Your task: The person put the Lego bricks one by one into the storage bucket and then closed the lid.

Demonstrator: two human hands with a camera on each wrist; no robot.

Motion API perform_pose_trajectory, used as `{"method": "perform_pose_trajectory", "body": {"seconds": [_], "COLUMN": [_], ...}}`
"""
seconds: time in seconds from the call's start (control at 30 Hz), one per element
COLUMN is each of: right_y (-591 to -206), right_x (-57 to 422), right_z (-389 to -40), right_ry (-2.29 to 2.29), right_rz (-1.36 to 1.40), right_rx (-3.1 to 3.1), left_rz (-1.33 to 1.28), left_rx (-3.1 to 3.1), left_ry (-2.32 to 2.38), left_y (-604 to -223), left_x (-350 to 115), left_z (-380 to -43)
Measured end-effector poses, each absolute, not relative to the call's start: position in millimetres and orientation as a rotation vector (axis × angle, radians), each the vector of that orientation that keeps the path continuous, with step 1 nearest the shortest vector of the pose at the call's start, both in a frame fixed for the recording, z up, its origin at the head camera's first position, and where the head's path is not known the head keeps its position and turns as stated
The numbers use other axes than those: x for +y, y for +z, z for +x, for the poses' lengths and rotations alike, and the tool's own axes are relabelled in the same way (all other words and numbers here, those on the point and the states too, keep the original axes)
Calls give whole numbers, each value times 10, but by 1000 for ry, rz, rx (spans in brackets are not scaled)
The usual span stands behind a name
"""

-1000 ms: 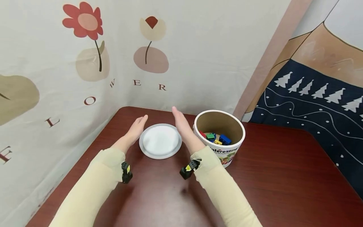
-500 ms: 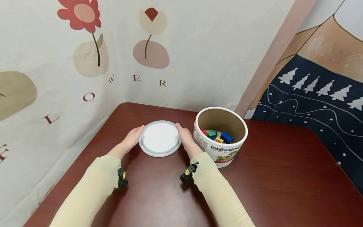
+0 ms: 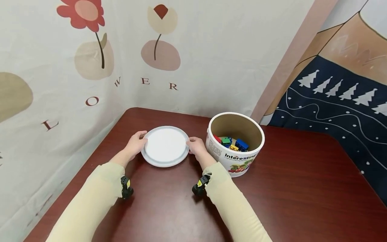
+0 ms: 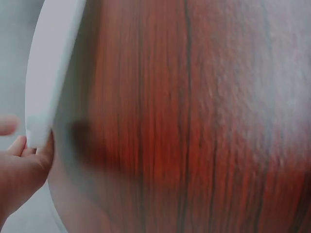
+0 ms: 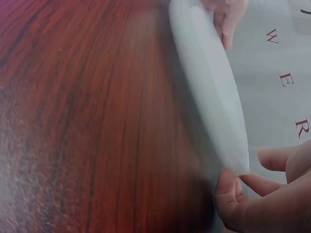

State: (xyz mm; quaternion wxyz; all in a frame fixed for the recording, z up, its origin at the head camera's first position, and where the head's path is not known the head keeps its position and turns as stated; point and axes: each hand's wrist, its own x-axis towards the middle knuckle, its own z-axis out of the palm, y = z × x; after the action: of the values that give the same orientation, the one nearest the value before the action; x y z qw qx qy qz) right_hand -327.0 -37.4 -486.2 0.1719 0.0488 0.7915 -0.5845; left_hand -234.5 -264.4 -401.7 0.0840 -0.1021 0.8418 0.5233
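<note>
A round white lid [image 3: 165, 145] is held level between my two hands over the brown table. My left hand [image 3: 134, 146] grips its left edge; in the left wrist view, that hand's fingers [image 4: 44, 154] curl round the rim of the lid [image 4: 51, 73]. At the opposite edge my right hand [image 3: 197, 148] pinches the rim, and the right wrist view has its fingers [image 5: 228, 194] at the lower end of the lid [image 5: 214, 92]. Dark shadow lies on the wood beside the lid in both wrist views. How high it is above the table is hard to tell.
Just right of my right hand stands a white bucket [image 3: 217, 155] with printed lettering and fruit. Several coloured toy blocks [image 3: 242, 145] lie inside it. The table [image 3: 302, 181] meets a flower-printed cloth wall [image 3: 205, 67] behind and to the left.
Both hands came down from above the sides of the lid and took hold of its edges. The lid has shifted slightly left and looks a little larger. The bucket stays in place.
</note>
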Motion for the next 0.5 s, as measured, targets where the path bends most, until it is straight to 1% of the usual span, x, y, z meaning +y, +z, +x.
{"method": "perform_pose_trajectory", "body": {"seconds": [0.13, 0.2, 0.4, 0.5], "right_y": [-4164, -4013, -3847, -3790], "right_x": [-374, -375, -399, -427], "right_z": [-2810, -2716, -2657, -2656], "right_ry": [-1707, -1729, -1757, -1768], "right_rz": [168, 151, 93, 70], "right_rx": [2209, 2195, 2179, 2168], "left_rz": [-329, -361, -469, -477], "left_rx": [2568, 2588, 2587, 2576], "left_ry": [1597, 1610, 1694, 1713], "left_y": [-3989, -3970, -3852, -3768], "left_x": [-2680, -2705, -2788, -2850], "left_z": [-2335, -2335, -2347, -2355]}}
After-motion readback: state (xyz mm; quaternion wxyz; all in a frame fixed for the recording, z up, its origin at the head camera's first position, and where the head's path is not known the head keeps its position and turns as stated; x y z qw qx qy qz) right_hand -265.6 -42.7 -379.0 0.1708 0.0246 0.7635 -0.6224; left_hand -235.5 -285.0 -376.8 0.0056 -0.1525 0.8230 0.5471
